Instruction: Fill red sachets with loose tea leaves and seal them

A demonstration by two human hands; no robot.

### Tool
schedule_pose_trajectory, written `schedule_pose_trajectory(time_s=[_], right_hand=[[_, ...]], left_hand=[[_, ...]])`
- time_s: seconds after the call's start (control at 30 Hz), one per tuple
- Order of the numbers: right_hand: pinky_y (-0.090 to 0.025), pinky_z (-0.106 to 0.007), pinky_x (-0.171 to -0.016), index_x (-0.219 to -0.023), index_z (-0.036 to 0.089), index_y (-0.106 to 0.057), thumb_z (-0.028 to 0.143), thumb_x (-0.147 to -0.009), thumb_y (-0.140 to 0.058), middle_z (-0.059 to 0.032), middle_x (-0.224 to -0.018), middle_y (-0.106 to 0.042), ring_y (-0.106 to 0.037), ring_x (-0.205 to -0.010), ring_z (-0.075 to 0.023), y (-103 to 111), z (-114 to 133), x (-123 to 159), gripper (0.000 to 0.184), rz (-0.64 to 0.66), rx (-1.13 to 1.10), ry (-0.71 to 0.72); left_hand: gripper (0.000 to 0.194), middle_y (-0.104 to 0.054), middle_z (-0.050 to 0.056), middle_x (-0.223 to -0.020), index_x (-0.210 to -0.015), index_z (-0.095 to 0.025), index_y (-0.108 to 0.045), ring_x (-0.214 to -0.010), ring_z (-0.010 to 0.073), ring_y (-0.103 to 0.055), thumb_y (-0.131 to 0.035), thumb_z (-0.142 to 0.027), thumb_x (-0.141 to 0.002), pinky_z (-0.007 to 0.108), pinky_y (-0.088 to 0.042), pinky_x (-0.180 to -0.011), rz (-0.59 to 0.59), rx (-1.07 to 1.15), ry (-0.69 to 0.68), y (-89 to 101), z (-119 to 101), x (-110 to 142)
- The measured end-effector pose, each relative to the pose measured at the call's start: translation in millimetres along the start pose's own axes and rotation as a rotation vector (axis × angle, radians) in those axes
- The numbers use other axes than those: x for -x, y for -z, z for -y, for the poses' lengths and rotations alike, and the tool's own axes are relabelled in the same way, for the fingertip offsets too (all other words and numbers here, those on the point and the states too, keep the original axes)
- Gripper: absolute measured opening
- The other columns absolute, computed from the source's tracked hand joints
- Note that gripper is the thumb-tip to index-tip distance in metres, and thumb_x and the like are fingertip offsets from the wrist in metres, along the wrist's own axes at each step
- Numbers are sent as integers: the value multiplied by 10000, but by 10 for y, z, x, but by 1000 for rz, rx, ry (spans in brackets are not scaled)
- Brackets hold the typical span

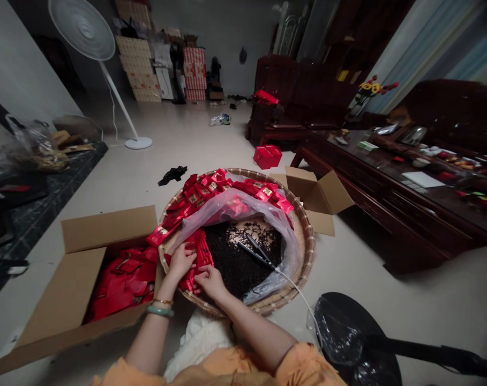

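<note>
Glossy red packets (205, 253) beside matt black shreds (227, 262) in a woven tray (308, 252).
The packets look like slick foil or film, creased and catching bright highlights, with dull gold labels on those along the tray's far edge; the tray's rim is pale, bamboo-like and ribbed with bindings. Inside its right edge runs a plastic sheet (290, 244), thin, wrinkled, milky and faintly shiny, and the shreds are dry-looking and rough. The tongs-shaped tool (254, 253) is dark and smooth with a pale sheen, whether metal or plastic unclear. Off the tray's left edge, the carton (62, 289) is plain matt brown cardboard.
</note>
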State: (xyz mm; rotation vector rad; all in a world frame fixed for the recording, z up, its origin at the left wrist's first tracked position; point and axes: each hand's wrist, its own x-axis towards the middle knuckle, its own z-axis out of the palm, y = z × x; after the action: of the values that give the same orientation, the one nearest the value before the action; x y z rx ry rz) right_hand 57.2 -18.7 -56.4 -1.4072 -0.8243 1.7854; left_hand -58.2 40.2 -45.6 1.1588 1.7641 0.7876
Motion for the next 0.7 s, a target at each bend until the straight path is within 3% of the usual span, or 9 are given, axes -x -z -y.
schedule_pose_trajectory(time_s=[0.13,0.27,0.37,0.43,0.47,0.6,0.7], right_hand=[[-447,-208,-383,-732,200,-447,214,-669,-655,98,-415,-496,-562,-379,-128,-14,5,-35,217,-77,61,46],[-429,-215,-389,-653,203,-473,194,-696,-608,63,-422,-522,-570,-397,-143,76,73,-20,142,-133,197,108],[-450,-224,-508,-617,190,-555,187,-689,-617,23,-520,-595,-599,-514,-144,208,186,14,96,-193,385,244],[-450,-230,-611,-626,191,-620,203,-709,-618,-6,-643,-646,-608,-624,-144,315,282,41,84,-262,607,403],[-445,-230,-644,-650,198,-649,215,-729,-613,-15,-698,-659,-607,-665,-145,368,332,54,88,-286,699,482],[-442,-229,-668,-822,222,-710,252,-814,-558,-40,-827,-665,-606,-727,-145,547,518,103,155,-258,759,714],[-460,-247,-696,-894,225,-703,271,-849,-517,-50,-848,-663,-608,-748,-152,630,641,138,197,-173,665,850]], left_hand=[[365,-549,-18,-717,-1161,-148,-438,-596,96,-623,-476,-82,-804,268,-563,-586,51,92,38,-33,-48,73],[388,-523,-10,-768,-1203,-181,-432,-644,103,-627,-429,-99,-823,323,-575,-635,54,84,1,-20,-97,131],[467,-532,47,-905,-1218,-200,-487,-849,171,-610,-471,-72,-769,409,-531,-802,-15,-225,-282,59,-177,198],[525,-492,103,-1113,-1251,-233,-498,-1088,249,-504,-525,-86,-748,463,-423,-948,-106,-495,-500,125,-273,273],[545,-438,117,-1224,-1274,-261,-485,-1168,283,-433,-544,-108,-755,487,-376,-979,-153,-604,-543,153,-332,318],[512,-275,100,-1430,-1285,-340,-478,-1255,351,-291,-572,-238,-792,554,-308,-971,-285,-825,-548,220,-548,477],[295,-421,64,-1370,-1082,-321,-645,-1268,337,-282,-575,-287,-798,534,-289,-986,-257,-808,-552,240,-611,514]])
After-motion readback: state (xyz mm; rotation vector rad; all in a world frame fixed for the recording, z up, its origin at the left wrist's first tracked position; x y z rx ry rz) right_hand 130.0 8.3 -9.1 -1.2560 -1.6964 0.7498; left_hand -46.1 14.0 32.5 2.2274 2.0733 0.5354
